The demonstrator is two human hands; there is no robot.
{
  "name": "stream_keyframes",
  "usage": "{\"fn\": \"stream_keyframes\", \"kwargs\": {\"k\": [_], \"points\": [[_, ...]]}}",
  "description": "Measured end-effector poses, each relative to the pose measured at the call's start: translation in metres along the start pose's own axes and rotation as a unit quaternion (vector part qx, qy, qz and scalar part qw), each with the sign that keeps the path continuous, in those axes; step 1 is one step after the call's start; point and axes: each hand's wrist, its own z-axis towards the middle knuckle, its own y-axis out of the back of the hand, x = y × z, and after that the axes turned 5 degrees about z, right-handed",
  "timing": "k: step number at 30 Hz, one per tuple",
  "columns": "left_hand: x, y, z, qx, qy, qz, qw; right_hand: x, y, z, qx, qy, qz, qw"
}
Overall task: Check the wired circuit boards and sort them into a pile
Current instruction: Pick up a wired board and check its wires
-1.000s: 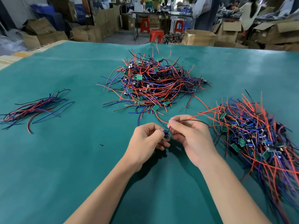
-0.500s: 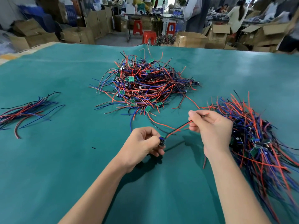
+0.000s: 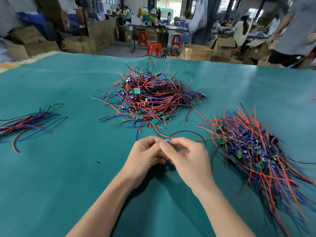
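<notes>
Both hands meet at the middle of the green table. My left hand [image 3: 145, 153] and my right hand [image 3: 186, 156] pinch one small green circuit board [image 3: 166, 140] between their fingertips. Its black wire [image 3: 188, 133] loops up and to the right, and a red wire trails toward the right pile. A tangled heap of wired boards [image 3: 150, 96] lies just beyond my hands. A second, more ordered pile of wired boards [image 3: 253, 147] lies to the right of my right hand.
A small bundle of loose red, blue and black wires [image 3: 29, 122] lies at the left on the green table cover [image 3: 68, 177]. Beyond the far edge are cardboard boxes [image 3: 196, 52], red stools [image 3: 154, 48] and people at benches.
My right hand, which had drawn the wires out to the right, has come back to the left hand. Both now pinch the board, and the wires hang in a loose loop.
</notes>
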Motion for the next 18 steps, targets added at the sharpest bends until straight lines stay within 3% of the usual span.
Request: {"fn": "stream_keyframes", "kwargs": {"k": [2, 6, 9, 12, 15, 18], "points": [[-0.001, 0.002, -0.001, 0.008, -0.016, 0.020, 1.000, 0.004, 0.005, 0.003, -0.020, 0.013, -0.007, 1.000], [-0.004, -0.001, -0.003, 0.036, -0.026, 0.057, 0.997, 0.016, 0.033, 0.009, 0.021, 0.055, -0.077, 0.995], [-0.001, -0.001, 0.000, -0.013, -0.009, 0.050, 0.999, 0.026, 0.088, 0.026, -0.011, 0.035, -0.200, 0.979], [0.003, 0.005, 0.007, -0.134, -0.020, 0.075, 0.988, 0.022, 0.165, 0.056, -0.081, -0.035, -0.412, 0.907], [0.006, 0.013, 0.012, -0.231, -0.035, 0.144, 0.962, 0.000, 0.212, 0.073, -0.084, -0.126, -0.539, 0.829], [0.007, 0.018, 0.013, -0.261, -0.036, 0.174, 0.949, -0.015, 0.227, 0.083, -0.094, -0.160, -0.554, 0.812]]}}
